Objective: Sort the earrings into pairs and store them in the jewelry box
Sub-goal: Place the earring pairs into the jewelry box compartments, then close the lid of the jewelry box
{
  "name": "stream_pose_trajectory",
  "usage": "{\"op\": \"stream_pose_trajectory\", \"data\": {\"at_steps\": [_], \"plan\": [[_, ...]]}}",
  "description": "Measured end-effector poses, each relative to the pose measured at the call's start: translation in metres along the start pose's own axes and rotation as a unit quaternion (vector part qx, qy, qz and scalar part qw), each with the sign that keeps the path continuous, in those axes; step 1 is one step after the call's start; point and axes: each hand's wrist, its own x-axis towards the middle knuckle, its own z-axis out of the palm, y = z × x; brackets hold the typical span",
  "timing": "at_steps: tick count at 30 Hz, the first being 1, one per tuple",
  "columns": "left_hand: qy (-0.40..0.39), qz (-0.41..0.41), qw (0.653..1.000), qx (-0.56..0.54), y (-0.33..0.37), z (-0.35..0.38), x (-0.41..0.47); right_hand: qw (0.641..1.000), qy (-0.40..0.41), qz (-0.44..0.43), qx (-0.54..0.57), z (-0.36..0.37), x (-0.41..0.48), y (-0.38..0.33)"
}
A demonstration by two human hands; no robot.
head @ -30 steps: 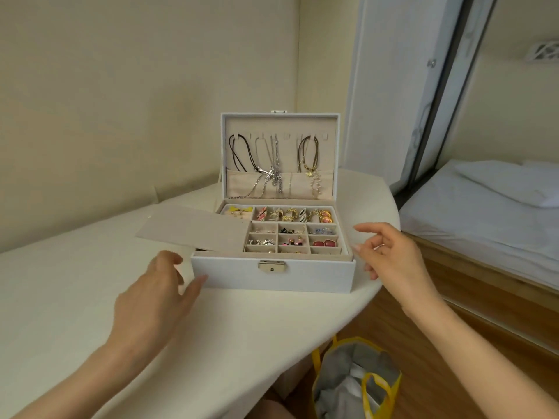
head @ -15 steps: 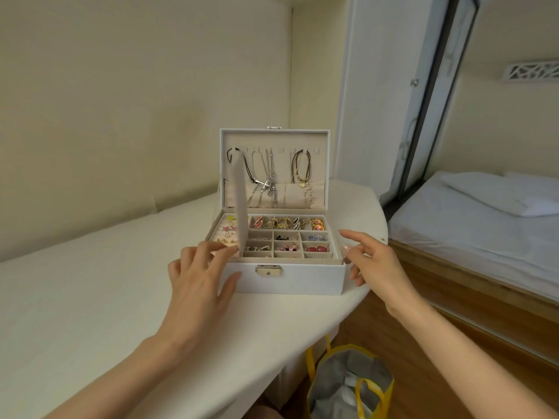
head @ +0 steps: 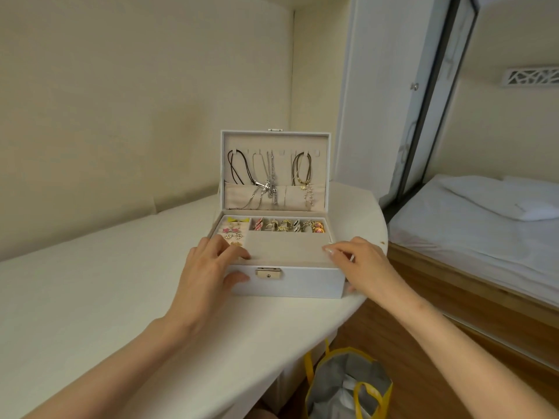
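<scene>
There is one jewelry box. Two hands lie at its front corners: the left hand and the right hand. Inside it are one flat beige cover and, in its left compartment, four rows of earrings. Three clusters of necklaces hang in its lid. One yellow-handled bag sits below it, and one bed is to its right.

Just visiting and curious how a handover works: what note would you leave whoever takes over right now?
Left hand: fingers rest on the flap's left front corner, thumb on the box front.
Right hand: a fingertip touches the flap's right edge; grip unclear.
Box stands open on the table, flap lying over its front right section.
Earrings show in the left compartment, more jewelry in the back row.
Done: no loose earrings in sight.
Left: probably shut the lid.
</scene>
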Motion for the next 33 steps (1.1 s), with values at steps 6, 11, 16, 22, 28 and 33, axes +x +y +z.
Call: {"op": "stream_pose_trajectory", "data": {"at_steps": [6,11,16,22,28,33], "plan": [[0.028,-0.009,0.998,-0.048,0.005,0.002,0.006,0.998,-0.015,-0.022,-0.058,0.0,0.014,-0.001],[0.053,-0.027,0.995,-0.08,0.008,0.007,0.008,0.998,-0.012,-0.033,-0.058,0.001,0.029,0.005],[0.043,-0.024,0.999,-0.024,0.0,0.011,0.014,0.998,-0.012,-0.05,-0.02,0.008,0.051,0.011],[0.078,-0.085,0.988,-0.098,-0.022,-0.007,0.044,0.993,0.108,-0.029,-0.031,0.005,0.074,0.008],[0.042,-0.395,0.847,-0.353,-0.053,-0.012,0.133,0.964,0.029,0.094,0.249,-0.006,0.146,-0.03],[-0.028,-0.408,0.783,-0.469,-0.047,-0.023,0.171,0.939,-0.014,0.117,0.322,-0.013,0.187,-0.06]]}}
